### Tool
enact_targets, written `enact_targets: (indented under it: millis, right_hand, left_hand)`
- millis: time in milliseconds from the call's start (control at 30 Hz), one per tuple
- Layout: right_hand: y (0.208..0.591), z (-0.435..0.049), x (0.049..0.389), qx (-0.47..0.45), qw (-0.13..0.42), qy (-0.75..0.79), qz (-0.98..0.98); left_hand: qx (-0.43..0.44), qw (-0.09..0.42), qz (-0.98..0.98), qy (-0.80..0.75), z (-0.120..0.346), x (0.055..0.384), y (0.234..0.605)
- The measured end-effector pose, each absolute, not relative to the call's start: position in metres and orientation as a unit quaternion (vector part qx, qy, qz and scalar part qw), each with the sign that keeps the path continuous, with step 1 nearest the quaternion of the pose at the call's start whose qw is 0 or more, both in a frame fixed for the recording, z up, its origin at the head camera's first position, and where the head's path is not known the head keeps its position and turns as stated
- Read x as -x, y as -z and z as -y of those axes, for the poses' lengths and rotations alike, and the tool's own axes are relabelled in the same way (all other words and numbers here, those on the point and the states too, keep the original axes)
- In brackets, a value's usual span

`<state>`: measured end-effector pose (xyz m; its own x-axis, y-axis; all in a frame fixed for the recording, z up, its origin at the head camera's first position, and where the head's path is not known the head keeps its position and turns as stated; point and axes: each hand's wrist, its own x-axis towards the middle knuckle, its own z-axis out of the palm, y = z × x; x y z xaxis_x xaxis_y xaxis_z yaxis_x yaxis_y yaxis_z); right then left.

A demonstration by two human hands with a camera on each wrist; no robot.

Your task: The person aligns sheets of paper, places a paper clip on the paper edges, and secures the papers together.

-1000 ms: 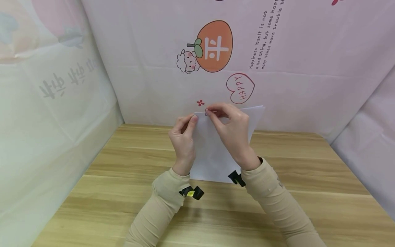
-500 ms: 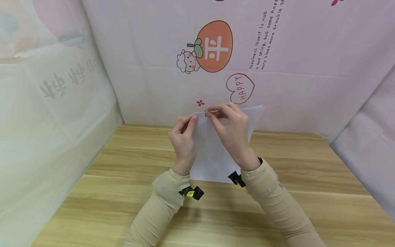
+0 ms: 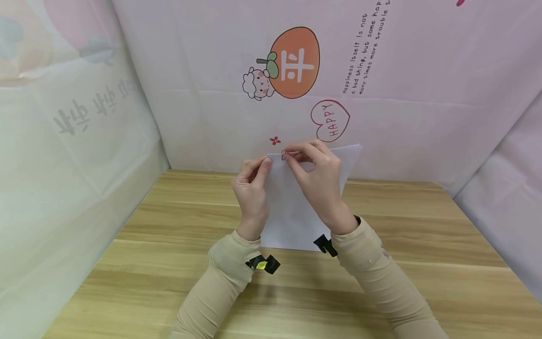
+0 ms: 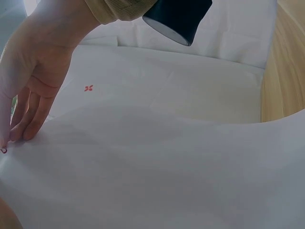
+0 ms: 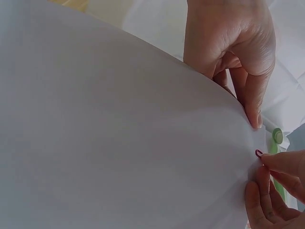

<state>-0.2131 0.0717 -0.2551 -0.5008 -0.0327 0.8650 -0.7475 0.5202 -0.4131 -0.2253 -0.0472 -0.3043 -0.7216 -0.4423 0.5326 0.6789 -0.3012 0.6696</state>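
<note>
White paper (image 3: 292,212) stands upright above the table in the head view, with a doubled edge at its top right corner. My left hand (image 3: 251,190) pinches its top left corner between thumb and fingers. Just to the right, my right hand (image 3: 319,176) pinches a small reddish paper clip (image 3: 283,155) at the top edge. In the right wrist view the clip's loop (image 5: 259,153) lies over the paper near that edge, its other end hidden by the fingertips. From the left wrist, the paper (image 4: 157,162) bows across the view, with the right hand (image 4: 43,71) at its far left.
Under both forearms lies a wood-grain table (image 3: 169,263). A printed white cloth (image 3: 199,70) hangs behind it, with more cloth at either side. Black wrist cameras (image 3: 271,264) sit at both cuffs. A green thing (image 5: 278,136) shows beyond the paper.
</note>
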Motion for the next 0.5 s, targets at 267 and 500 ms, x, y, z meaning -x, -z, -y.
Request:
enact_targets:
  millis: [267,500]
  right_hand:
    - [0.2558,-0.0719,0.2135,-0.263,0.430,-0.417,0.757]
    - [0.2555,-0.0715,0.2129,-0.265,0.429,-0.420,0.755]
  left_hand:
    - [0.128,0.353,0.474,0.796,0.0467,0.2256,0.3053]
    - [0.128,0.352,0.473,0.798,0.0474,0.2256,0.3052]
